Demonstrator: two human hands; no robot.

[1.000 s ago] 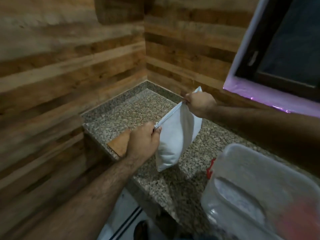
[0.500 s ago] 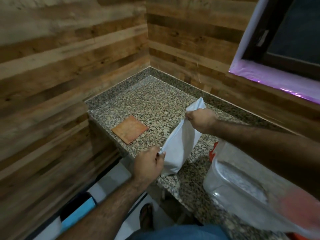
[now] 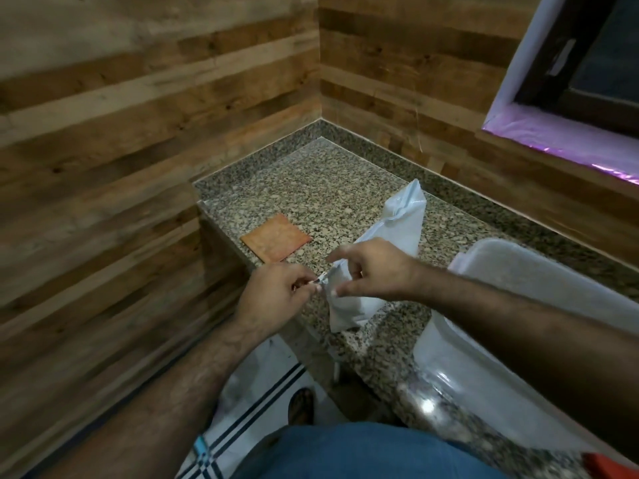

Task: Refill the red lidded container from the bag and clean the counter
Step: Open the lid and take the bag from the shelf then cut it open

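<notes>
A white bag (image 3: 397, 233) stands on the granite counter (image 3: 311, 188) near its front edge, its far top corner sticking up. My left hand (image 3: 273, 295) pinches the bag's near top corner. My right hand (image 3: 373, 271) pinches the same corner just to the right, fingers curled over the bag's top edge. A clear plastic container (image 3: 539, 357) sits on the counter to the right, partly behind my right forearm. A bit of red (image 3: 612, 464), apparently its lid, shows at the bottom right corner.
An orange square cloth (image 3: 276, 240) lies flat on the counter left of the bag. Wood-panelled walls enclose the counter at the left and back. A window (image 3: 587, 63) is at the upper right. Below the counter edge are a tiled floor and my foot (image 3: 301, 406).
My right hand has left the bag's far top corner and come to the near corner beside my left hand. The view has tilted down.
</notes>
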